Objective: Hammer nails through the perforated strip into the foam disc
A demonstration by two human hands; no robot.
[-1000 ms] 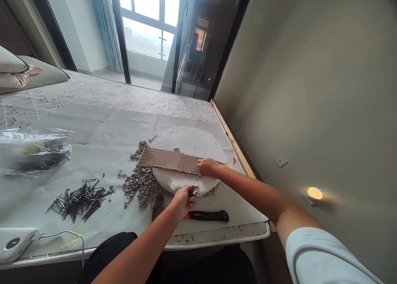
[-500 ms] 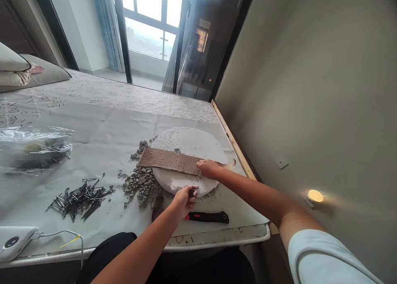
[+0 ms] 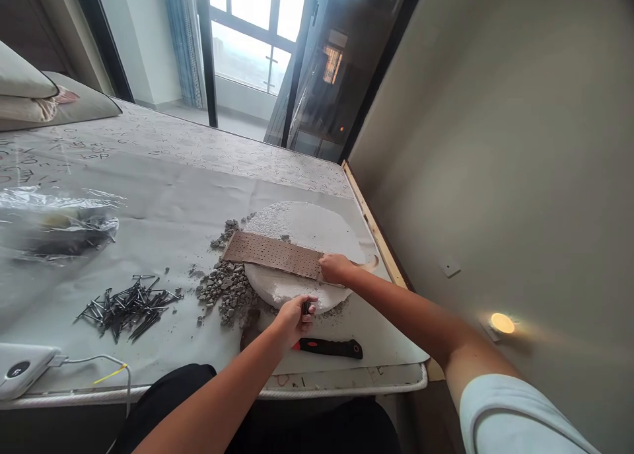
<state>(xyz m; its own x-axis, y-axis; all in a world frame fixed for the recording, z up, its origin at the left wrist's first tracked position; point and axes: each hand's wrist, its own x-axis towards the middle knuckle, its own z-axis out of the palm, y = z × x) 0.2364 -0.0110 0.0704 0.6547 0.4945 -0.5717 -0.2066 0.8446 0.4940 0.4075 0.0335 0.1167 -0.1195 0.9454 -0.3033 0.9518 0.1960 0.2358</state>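
Observation:
A brown strip point(image 3: 277, 254) dotted with rows of small holes lies across a round white foam disc point(image 3: 317, 223). My right hand point(image 3: 335, 269) is closed at the strip's right part; its fingers hide whatever they pinch there. Low over the disc's near edge, my left hand point(image 3: 298, 315) is closed around a few dark nails, their ends showing between the fingers. Below it lies a hammer point(image 3: 331, 348) with a black and red handle, its head partly behind my left forearm. A loose pile of dark nails point(image 3: 129, 306) rests to the left.
Grey rubble point(image 3: 230, 289) is heaped along the disc's left side. Farther left are a clear plastic bag point(image 3: 59, 226) with dark contents and a white power bank point(image 3: 27, 368) with a cable. A wooden rail point(image 3: 374, 226) and a wall border the right side.
The view has tilted slightly, shifting everything a little. Both hands keep nearly the same places and grips, the right still at the strip.

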